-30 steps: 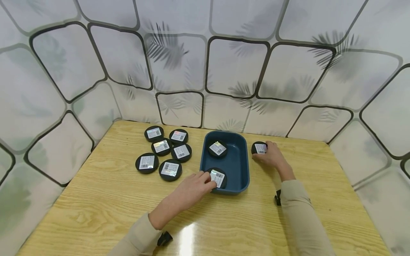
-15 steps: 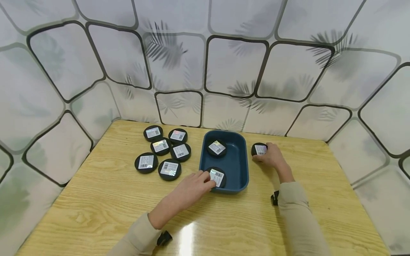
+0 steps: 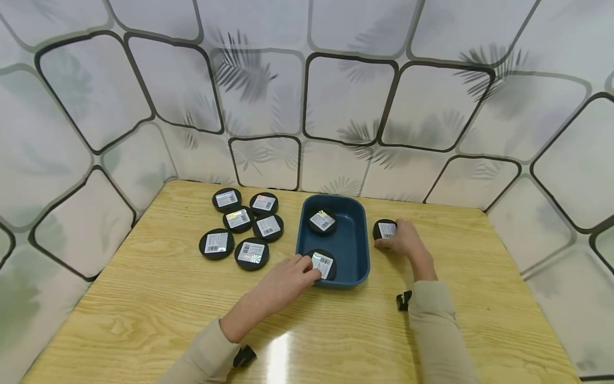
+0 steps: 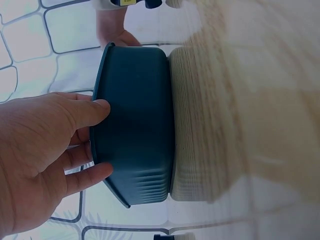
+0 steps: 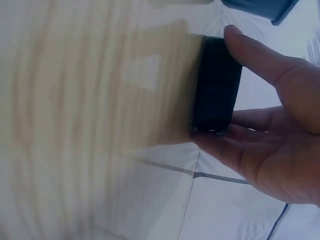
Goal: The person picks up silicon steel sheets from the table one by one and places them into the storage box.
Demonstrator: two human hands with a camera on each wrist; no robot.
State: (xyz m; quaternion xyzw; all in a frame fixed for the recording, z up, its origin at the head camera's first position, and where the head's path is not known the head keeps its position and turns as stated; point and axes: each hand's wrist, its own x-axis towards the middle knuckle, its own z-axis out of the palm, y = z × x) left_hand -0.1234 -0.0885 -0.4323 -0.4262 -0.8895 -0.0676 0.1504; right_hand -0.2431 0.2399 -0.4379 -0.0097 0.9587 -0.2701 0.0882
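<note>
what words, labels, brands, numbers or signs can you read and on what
No text is readable.
Six discs left of the bin: labels with barcodes, print too small.
Two discs in the bin: labels too small.
Disc in the right hand: label too small.
Yellow tag, top of left wrist view: too small.

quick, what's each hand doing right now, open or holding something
Left hand: holding the blue bin at its near left corner.
Right hand: holding a black disc by its edge, outside the bin.

Wood-grain table [image 3: 144,298], bright reflection [image 3: 278,357] on top; pale, dark-lined backdrop [image 3: 350,101] behind; grey leaf prints [image 3: 242,69] on it
</note>
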